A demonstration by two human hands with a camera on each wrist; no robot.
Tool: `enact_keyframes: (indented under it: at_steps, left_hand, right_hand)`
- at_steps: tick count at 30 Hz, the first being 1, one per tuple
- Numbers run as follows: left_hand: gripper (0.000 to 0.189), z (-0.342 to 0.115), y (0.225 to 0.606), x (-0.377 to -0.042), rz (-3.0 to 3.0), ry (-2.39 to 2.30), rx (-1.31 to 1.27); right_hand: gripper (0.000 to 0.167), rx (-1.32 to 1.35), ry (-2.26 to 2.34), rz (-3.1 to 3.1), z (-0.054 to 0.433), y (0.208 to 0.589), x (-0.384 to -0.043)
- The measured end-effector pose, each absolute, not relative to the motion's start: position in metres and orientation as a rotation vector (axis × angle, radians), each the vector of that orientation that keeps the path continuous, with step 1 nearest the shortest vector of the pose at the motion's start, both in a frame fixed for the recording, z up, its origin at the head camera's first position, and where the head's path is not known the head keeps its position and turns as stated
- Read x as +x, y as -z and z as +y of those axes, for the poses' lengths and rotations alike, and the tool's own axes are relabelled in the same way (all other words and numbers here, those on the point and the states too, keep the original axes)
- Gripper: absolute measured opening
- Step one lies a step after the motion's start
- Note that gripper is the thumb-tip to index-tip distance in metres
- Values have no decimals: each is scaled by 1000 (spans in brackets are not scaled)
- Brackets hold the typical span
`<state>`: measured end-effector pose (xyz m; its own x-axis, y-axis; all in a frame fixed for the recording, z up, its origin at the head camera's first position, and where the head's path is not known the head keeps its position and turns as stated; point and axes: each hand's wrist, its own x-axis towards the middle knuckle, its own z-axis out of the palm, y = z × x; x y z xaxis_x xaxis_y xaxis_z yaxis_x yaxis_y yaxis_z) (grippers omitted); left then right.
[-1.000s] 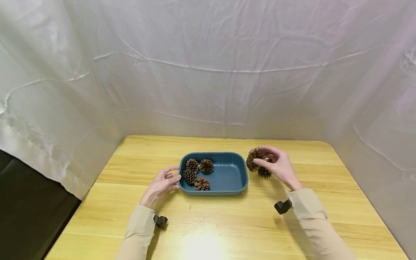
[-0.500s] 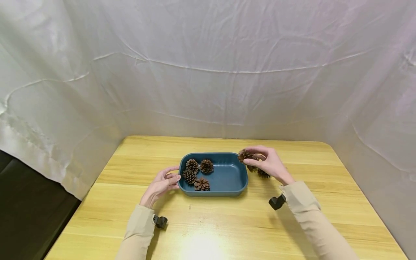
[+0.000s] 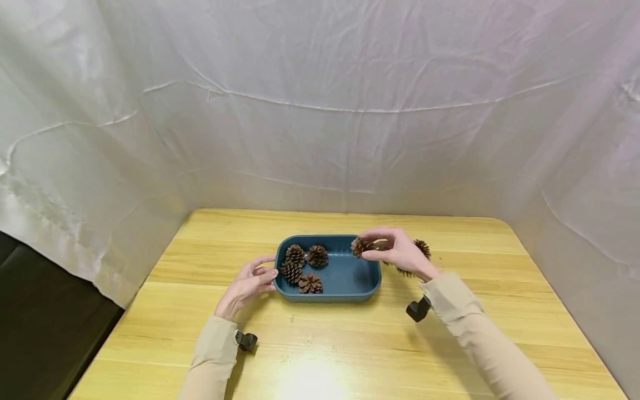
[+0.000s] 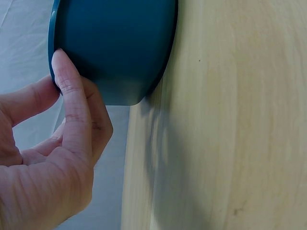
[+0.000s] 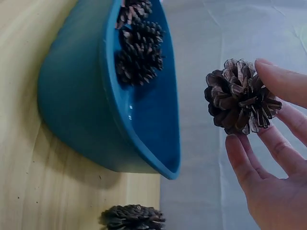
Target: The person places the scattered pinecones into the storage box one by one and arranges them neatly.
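Right grip [image 3: 402, 251], pinecone [image 5: 237, 98] between its fingertips [image 5: 234, 144]

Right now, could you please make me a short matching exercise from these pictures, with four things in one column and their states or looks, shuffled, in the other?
Column one:
1. Left hand
2. Right hand
3. Container
4. Table

Column two:
A. Holds a pine cone
B. Yellowish wood with a visible grain
C. Grips the container at its left end
D. Blue, with four pine cones inside

Right pairs: 1-C, 2-A, 3-D, 4-B
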<state>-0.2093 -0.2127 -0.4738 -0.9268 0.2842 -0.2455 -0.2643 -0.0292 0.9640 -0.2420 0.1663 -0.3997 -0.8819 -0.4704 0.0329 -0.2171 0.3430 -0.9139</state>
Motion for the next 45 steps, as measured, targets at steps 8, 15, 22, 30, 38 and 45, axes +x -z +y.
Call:
enact_keyframes:
  at_steps: [8,15,22,30,38,45]
  left_hand:
    - [58,-213,473,-209,1878,-2014,30]
    - [58,-212,474,-209,1872,-2023,35]
    - [58,-213,474,-210,1870,-2023,32]
    - [59,-213,474,-210,1874,-2019,24]
    - [58,-213,474,-209,1874,-2019,18]
    - [58,-213,474,-210,1873,-2019,22]
  right_hand:
    - [44,-734,1480,2411,156,411,-244]
    - [44,-735,1408,2375,148,415,-242]
    - [42,-695,1383,2323,141,417,-240]
    - [43,-677,1341,2303,134,420,-240]
    - [43,-657,1315,2278,131,426,-242]
    - [44,-647,1289,2271,127,429,-245]
